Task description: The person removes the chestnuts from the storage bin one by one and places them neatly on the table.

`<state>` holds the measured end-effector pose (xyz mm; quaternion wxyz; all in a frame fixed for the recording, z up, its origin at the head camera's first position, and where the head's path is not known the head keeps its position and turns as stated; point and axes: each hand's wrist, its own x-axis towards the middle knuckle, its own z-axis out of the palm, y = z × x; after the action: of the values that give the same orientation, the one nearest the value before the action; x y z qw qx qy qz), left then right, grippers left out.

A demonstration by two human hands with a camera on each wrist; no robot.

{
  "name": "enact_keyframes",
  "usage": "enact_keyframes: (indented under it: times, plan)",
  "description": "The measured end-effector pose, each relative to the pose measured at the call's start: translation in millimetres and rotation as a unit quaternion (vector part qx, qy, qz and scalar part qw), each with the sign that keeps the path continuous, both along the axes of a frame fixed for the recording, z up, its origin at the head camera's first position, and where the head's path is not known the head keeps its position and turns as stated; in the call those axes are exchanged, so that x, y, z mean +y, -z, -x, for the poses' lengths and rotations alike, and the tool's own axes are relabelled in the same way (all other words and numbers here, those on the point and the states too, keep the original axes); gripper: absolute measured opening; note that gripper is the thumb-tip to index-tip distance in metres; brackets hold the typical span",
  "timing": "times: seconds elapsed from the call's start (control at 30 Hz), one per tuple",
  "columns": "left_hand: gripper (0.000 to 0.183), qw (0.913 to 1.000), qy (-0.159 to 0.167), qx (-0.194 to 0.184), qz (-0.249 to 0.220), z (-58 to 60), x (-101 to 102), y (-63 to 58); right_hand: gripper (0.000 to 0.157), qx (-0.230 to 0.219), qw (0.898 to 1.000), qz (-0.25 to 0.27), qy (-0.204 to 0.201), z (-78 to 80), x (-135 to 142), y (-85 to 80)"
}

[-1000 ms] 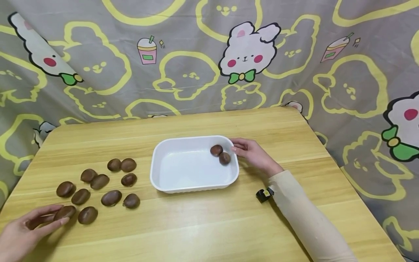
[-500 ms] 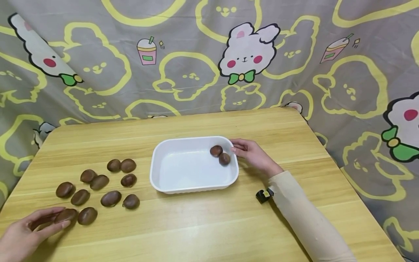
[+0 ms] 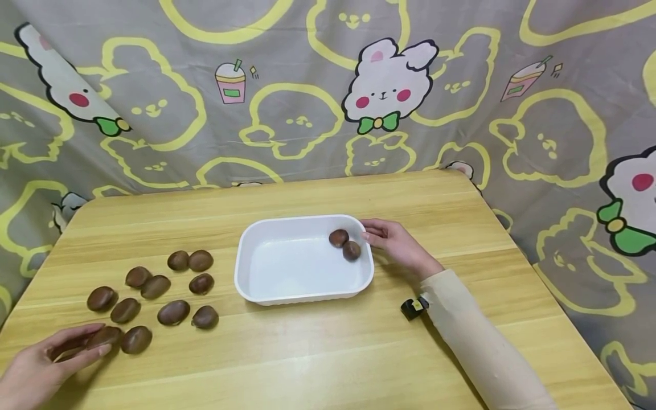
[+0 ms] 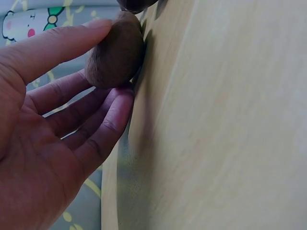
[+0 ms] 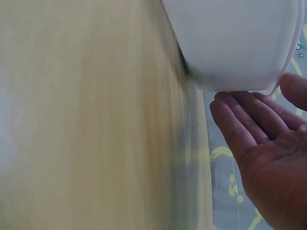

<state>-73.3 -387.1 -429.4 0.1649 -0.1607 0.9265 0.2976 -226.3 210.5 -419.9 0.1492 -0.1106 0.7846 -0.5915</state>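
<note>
At the table's left front, my left hand (image 3: 38, 361) pinches a brown chestnut (image 4: 116, 53) between thumb and fingertips. Close over the wooden table, the chestnut nearly meets a neighbouring chestnut (image 3: 136, 340). Several more chestnuts lie spread behind and to the right of it. A white rectangular tray (image 3: 302, 299) stands mid-table, with two chestnuts (image 3: 338, 238) in its back right corner. My right hand (image 3: 397, 242) rests at the tray's right end. In the right wrist view its fingers (image 5: 261, 117) stretch nearly straight against the outer wall, with the thumb at the rim.
The wooden table (image 3: 328, 364) fills the lower view. A grey curtain with cartoon animals (image 3: 297, 114) hangs behind its back edge and along its sides. Beside the right sleeve (image 3: 476, 336) sits a small black device (image 3: 412, 308) at the wrist.
My left hand, with the chestnut in its fingers, has shifted slightly to the right, towards the neighbouring chestnut. The right hand and the tray stay in place.
</note>
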Motion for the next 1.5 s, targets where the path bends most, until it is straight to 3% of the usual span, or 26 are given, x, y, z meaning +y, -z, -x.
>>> enact_keyframes:
  times: [0.13,0.3,0.43,0.6,0.7,0.9,1.13,1.23,1.4,1.5]
  plan:
    - [0.086,0.9998,0.007,0.018,0.000,-0.4,-2,1.2,0.045,-0.003,1.000,-0.004,0.000,-0.5,0,2.1]
    - [0.080,0.9969,-0.023,0.071,-0.026,-4.4,-7,8.3,0.045,-0.005,1.000,-0.006,-0.001,-0.1,0,3.7]
    - [0.074,0.9912,-0.035,0.114,-0.057,-4.5,-5,6.6,0.045,-0.001,1.000,-0.006,-0.003,-0.6,0,2.1]
    - [0.048,0.9710,-0.074,0.206,-0.095,-1.7,17,-11.4,0.046,-0.004,1.000,-0.003,-0.002,-2.3,2,-0.6]
    - [0.043,0.9583,-0.097,0.241,-0.118,1.2,36,-25.0,0.045,-0.002,1.000,-0.007,-0.003,-2.1,1,-1.4]
    - [0.048,0.9515,-0.111,0.230,-0.171,10.1,71,-48.8,0.043,0.008,1.000,-0.008,-0.011,0.5,-1,-1.9]
    - [0.047,0.9522,-0.065,0.211,-0.211,22.6,104,-71.3,0.043,0.005,1.000,-0.004,-0.009,1.5,-4,-2.9]
    - [0.042,0.9500,-0.028,0.238,-0.200,30.5,120,-73.2,0.044,0.003,1.000,-0.005,-0.006,0.7,-4,-2.8]
    - [0.035,0.9385,0.043,0.285,-0.190,45.5,156,-70.9,0.044,0.008,1.000,-0.005,-0.007,-1.3,-2,-2.7]
    - [0.036,0.9352,0.078,0.286,-0.194,55.9,174,-72.6,0.044,0.011,1.000,-0.003,-0.007,-2.4,-1,-2.6]
